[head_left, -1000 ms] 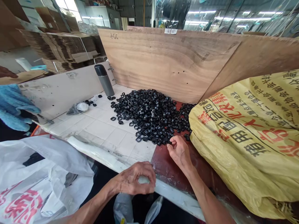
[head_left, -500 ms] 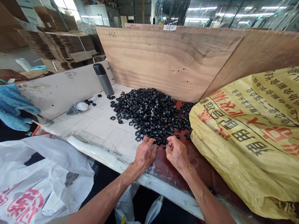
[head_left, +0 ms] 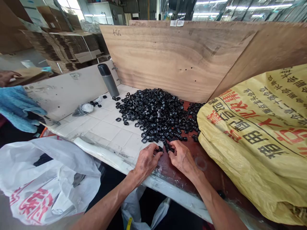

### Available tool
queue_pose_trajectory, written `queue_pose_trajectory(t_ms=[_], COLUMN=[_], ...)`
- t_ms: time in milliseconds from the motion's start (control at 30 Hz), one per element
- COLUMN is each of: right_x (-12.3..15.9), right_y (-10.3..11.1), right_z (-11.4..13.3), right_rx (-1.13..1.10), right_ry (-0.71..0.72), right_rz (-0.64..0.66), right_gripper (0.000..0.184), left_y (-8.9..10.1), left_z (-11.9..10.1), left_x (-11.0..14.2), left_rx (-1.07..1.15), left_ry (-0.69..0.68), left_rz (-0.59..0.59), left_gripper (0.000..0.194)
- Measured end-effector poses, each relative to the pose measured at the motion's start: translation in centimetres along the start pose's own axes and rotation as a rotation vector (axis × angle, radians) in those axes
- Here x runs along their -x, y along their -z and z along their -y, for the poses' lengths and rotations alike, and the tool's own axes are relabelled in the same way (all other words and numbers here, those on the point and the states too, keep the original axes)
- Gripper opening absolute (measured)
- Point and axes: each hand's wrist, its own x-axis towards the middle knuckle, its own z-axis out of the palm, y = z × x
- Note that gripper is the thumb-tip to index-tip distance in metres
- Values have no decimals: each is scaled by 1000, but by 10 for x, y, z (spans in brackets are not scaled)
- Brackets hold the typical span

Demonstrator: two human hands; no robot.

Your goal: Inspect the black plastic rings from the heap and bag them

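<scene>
A heap of small black rings (head_left: 155, 108) lies on the table against the wooden board. At its near edge, my left hand (head_left: 146, 159) is closed, with thumb and forefinger pinching a black ring (head_left: 159, 149). Close beside it, my right hand (head_left: 181, 157) has its fingers closed at another black ring (head_left: 170, 149). A few rings (head_left: 166, 145) lie between the two hands, touching or nearly touching the fingertips. The undersides of both hands and some of the fingers are hidden.
A yellow printed sack (head_left: 251, 143) bulges at the right. A grey flask (head_left: 109, 80) stands back left, near a small clear bag (head_left: 83, 109). White plastic bags (head_left: 52, 185) hang at the front left. Another person's hand (head_left: 7, 77) shows at the far left.
My fingers have drawn a few rings slightly toward me from the heap's near edge, and rings now show at both fingertips. The view has shifted slightly.
</scene>
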Motion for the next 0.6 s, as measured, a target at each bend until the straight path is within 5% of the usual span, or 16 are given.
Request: queue_pose_trajectory(t_ms=[100, 400, 600], right_x=[-2, 0, 2], right_y=[6, 2, -2], right_z=[6, 20, 26], right_rx=[-141, -584, -532], right_ry=[-37, -275, -123], right_rz=[-35, 142, 61], right_gripper=[19, 18, 14], left_y=[4, 12, 16], left_z=[1, 0, -6], left_x=[3, 9, 10], left_rx=[54, 170, 231], left_ry=[70, -110, -158], left_rz=[-41, -7, 74], left_gripper=[22, 28, 36])
